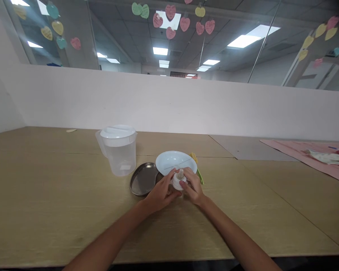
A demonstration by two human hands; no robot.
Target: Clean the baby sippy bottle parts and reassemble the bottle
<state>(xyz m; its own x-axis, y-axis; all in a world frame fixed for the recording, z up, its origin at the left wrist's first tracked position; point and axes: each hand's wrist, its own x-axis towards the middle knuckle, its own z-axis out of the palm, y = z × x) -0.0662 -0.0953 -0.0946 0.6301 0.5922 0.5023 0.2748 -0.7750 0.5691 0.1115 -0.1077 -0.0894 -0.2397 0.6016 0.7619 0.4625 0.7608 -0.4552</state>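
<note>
A baby bottle (179, 183) with a white collar and a pale teat stands upright between my hands, close to the tabletop. My left hand (161, 192) is wrapped round its left side, thumb low and fingers behind. On the other side, my right hand (194, 187) grips the white collar with thumb and fingers. Most of the bottle's body is hidden by my hands. Just behind them lies a white oval bowl (172, 160). A round metal pan (142, 180) is to the left of my left hand.
A clear plastic pitcher (121, 156) with a white lid stands left of the pan. Partly behind the bowl lies a yellow and green item (200, 176). Pink cloth (296, 156) covers the table's right end, with white fabric (329, 157) on it. A white wall (169, 103) rises behind.
</note>
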